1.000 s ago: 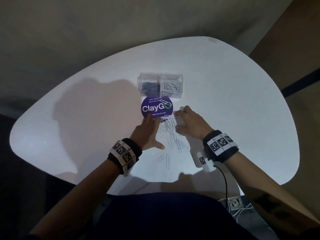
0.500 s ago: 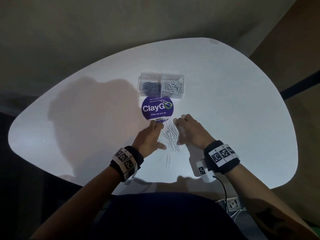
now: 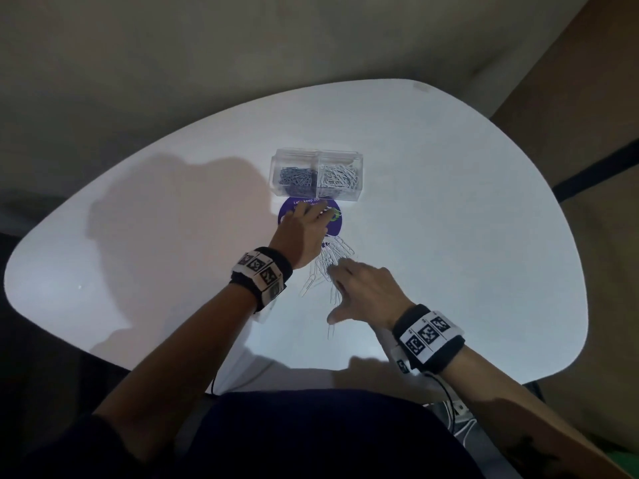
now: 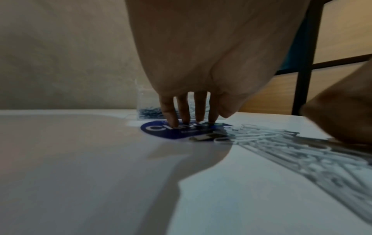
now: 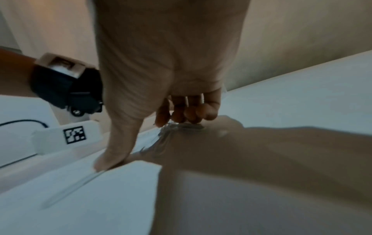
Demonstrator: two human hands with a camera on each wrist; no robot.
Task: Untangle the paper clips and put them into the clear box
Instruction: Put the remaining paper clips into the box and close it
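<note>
The clear box (image 3: 316, 157) stands at the table's far middle, with dark clips in its left half and silver clips in its right half. A tangled pile of silver paper clips (image 3: 333, 255) lies just in front of a round purple sticker (image 3: 337, 229). My left hand (image 3: 311, 216) rests its straight fingers (image 4: 198, 109) on the sticker (image 4: 161, 132), beside the pile (image 4: 271, 143). My right hand (image 3: 345, 271) presses bent fingertips (image 5: 189, 114) on the pile's near end (image 5: 177, 127). Its thumb is spread toward a single clip (image 3: 331, 331).
The white table (image 3: 466, 219) is rounded, with its near edge just before my body. A few loose clips (image 3: 307, 285) lie left of the pile. A white tag with a black marker (image 5: 68, 136) and a cable lie by my left wrist.
My left hand has moved forward from beside the pile onto the purple sticker. My right hand has slid back toward me to the pile's near end, its thumb spread out.
</note>
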